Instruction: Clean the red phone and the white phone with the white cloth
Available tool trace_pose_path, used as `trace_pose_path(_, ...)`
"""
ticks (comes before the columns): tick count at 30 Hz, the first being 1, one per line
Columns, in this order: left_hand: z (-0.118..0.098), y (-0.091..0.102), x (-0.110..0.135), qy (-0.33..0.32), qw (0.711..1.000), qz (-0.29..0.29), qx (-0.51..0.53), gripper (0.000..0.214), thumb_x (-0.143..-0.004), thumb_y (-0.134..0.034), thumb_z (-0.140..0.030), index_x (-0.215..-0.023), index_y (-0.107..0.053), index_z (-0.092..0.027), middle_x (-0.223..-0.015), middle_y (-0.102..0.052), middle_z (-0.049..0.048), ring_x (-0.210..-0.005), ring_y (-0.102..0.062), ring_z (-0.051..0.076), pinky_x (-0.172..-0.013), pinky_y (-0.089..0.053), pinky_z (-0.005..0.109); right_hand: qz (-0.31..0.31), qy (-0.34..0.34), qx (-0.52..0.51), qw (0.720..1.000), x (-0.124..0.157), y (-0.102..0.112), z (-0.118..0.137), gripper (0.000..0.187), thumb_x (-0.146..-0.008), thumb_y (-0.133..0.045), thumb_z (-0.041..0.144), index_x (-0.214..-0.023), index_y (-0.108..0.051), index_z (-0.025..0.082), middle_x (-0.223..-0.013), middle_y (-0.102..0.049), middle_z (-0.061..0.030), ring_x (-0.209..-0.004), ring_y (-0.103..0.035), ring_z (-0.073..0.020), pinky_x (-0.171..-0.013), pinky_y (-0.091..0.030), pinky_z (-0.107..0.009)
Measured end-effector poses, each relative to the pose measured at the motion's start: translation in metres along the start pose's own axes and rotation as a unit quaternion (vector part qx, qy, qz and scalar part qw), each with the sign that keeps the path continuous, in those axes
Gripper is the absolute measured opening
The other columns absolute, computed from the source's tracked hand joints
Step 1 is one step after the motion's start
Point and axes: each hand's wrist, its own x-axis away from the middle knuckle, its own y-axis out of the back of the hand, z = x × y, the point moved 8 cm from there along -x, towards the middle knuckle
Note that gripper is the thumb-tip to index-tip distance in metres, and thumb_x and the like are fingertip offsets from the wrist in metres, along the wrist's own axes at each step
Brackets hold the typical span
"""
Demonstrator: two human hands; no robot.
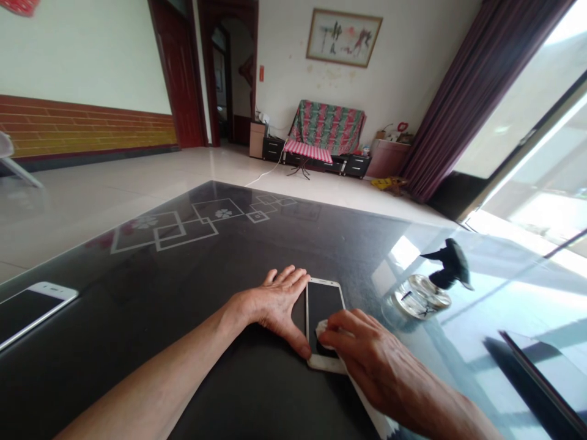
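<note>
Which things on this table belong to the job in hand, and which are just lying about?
In the job:
white-framed phone, left hand along its left edge
white wad, pinched by the right hand over the screen
spray bottle, probably, standing nearby unheld

Lying about:
second phone, far left
thin dark-edged object, right, unclear what

My left fingers (300, 276) could pass forward over the surface (293, 238); rightward, the spray bottle (424, 297) stands in the way.
</note>
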Motion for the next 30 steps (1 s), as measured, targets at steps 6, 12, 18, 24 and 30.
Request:
trace_pose_path(6,-0.003,0.002,0.002,-0.002,1.0,0.006,0.01,0.135,-0.05,-0.061,-0.08,-0.145,0.012,-0.017,-0.153,0.012,0.0107,-0.137,0.016,0.035,-0.108,0.008,0.058,-0.022,-0.036,-0.011,0.999,0.011,0.008,-0.037,0.03,-0.092,-0.035,0.013,-0.102,-0.061,0.026,-0.098,-0.055,-0.0042,-0.086,-0.054,-0.0157,-0.075,-0.045,-0.029)
trace_pose_path(12,0.0,0.001,0.0,-0.004,1.0,-0.005,0.006,0.134,-0.05,-0.062,-0.078,-0.146,0.011,-0.019,-0.153,0.012,0.0105,-0.137,0.015,0.035,-0.108,0.007,0.059,-0.057,-0.017,0.038,0.997,0.001,0.001,-0.029,0.033,-0.089,-0.039,0.009,-0.11,-0.059,0.024,-0.104,-0.057,-0.007,-0.09,-0.052,-0.0187,-0.079,-0.045,-0.034)
trace_pose_path(18,0.007,-0.004,-0.006,-0.018,1.0,-0.018,-0.004,0.132,-0.052,-0.065,-0.074,-0.145,0.012,-0.02,-0.153,0.012,0.0098,-0.138,0.014,0.035,-0.109,0.006,0.058,-0.02,0.013,0.033,0.999,-0.011,0.0,0.002,0.033,-0.084,-0.044,0.006,-0.11,-0.058,0.023,-0.111,-0.058,-0.0059,-0.095,-0.05,-0.0199,-0.086,-0.042,-0.037)
trace_pose_path(24,0.006,-0.004,-0.004,-0.018,1.0,-0.016,0.0,0.132,-0.052,-0.065,-0.074,-0.145,0.012,-0.02,-0.153,0.012,0.0101,-0.138,0.014,0.035,-0.108,0.005,0.058,0.0,0.021,-0.023,1.0,-0.012,-0.003,0.009,0.031,-0.086,-0.043,0.004,-0.103,-0.06,0.024,-0.108,-0.058,-0.0034,-0.094,-0.051,-0.0172,-0.084,-0.044,-0.03)
trace_pose_path(30,0.001,-0.001,-0.001,-0.007,1.0,-0.007,0.008,0.133,-0.051,-0.064,-0.075,-0.146,0.011,-0.018,-0.153,0.012,0.0109,-0.138,0.015,0.034,-0.108,0.007,0.057,-0.078,-0.002,0.019,0.997,-0.021,0.001,-0.025,0.03,-0.091,-0.041,0.011,-0.112,-0.059,0.022,-0.107,-0.057,-0.0076,-0.092,-0.051,-0.0184,-0.082,-0.046,-0.033)
